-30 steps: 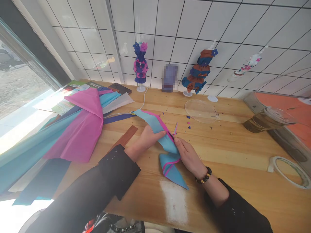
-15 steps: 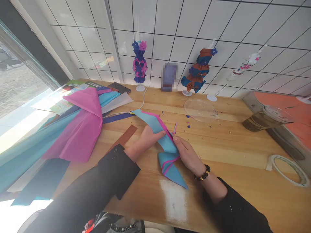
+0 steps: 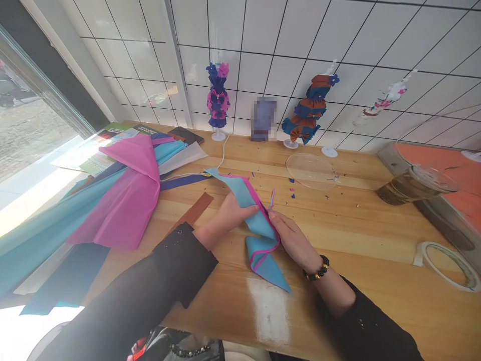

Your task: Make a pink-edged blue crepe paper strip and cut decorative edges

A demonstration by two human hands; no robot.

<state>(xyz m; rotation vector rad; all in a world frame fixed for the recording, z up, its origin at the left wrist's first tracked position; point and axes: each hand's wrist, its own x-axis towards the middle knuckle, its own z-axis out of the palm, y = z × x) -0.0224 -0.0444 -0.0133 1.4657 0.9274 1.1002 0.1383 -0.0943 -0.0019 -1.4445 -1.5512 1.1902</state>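
My left hand (image 3: 236, 213) is closed on a long blue paper strip (image 3: 259, 223) with a bright pink edge, thumb on top near its middle. The strip's lower part folds over and lies on the table, ending in a point. My right hand (image 3: 291, 235) is closed at the pink edge, around what looks like scissors (image 3: 265, 208); only a short dark piece of blade shows and the handles are hidden in the palm. A thin pink-and-blue trimming (image 3: 272, 197) curls up beside the blade.
Pink and blue paper sheets (image 3: 130, 200) spread over the left side. A brown strip (image 3: 195, 209) lies by my left wrist. Decorated stands (image 3: 217, 100) line the tiled wall. A clear round lid (image 3: 311, 170), scraps, a lidded cup (image 3: 413, 184) and a tape roll (image 3: 449, 265) are at right.
The view has shifted slightly. My right hand has moved a little to the right along the pink edge; my left hand keeps its hold on the strip.
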